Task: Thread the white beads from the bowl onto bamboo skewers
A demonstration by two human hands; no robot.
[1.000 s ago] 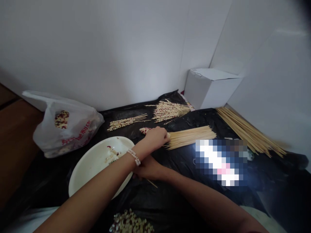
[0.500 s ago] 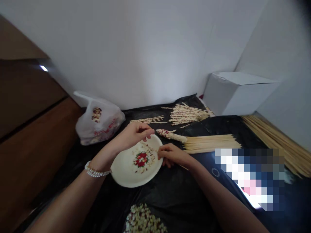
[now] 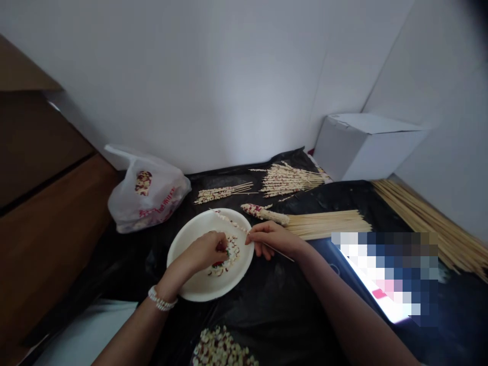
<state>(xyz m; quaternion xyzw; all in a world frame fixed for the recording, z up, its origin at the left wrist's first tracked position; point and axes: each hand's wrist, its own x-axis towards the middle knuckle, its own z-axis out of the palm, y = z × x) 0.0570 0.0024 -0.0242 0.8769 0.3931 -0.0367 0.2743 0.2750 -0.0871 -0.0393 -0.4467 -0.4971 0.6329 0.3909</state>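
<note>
My right hand [image 3: 271, 240] is closed around a thin wooden skewer [image 3: 280, 251] at the right rim of a white plate [image 3: 190, 286]. Red-and-cream corn kernels [image 3: 225, 218] are threaded along the skewer's far part, which slants over the plate. Inside the plate, my left hand [image 3: 208, 249] reaches down with fingers bent together; whatever they pinch is hidden. Loose kernels [image 3: 233, 252] lie scattered beside its fingertips, over a red flower print. A white beaded bracelet [image 3: 162, 300] circles my left wrist.
Behind the plate lie finished kernel skewers [image 3: 287, 180], a smaller bunch [image 3: 217, 194] and a partly stripped corn cob [image 3: 263, 212]. Bare skewers [image 3: 331, 223] are at right, near a lit phone [image 3: 377, 290]. A plastic bag [image 3: 152, 198], white box [image 3: 366, 147] and kernel heap [image 3: 223, 348] surround.
My left hand has come down from above the plate's far rim into the plate among the kernels. My right hand stays at the right rim with the skewer. The view has shifted slightly.
</note>
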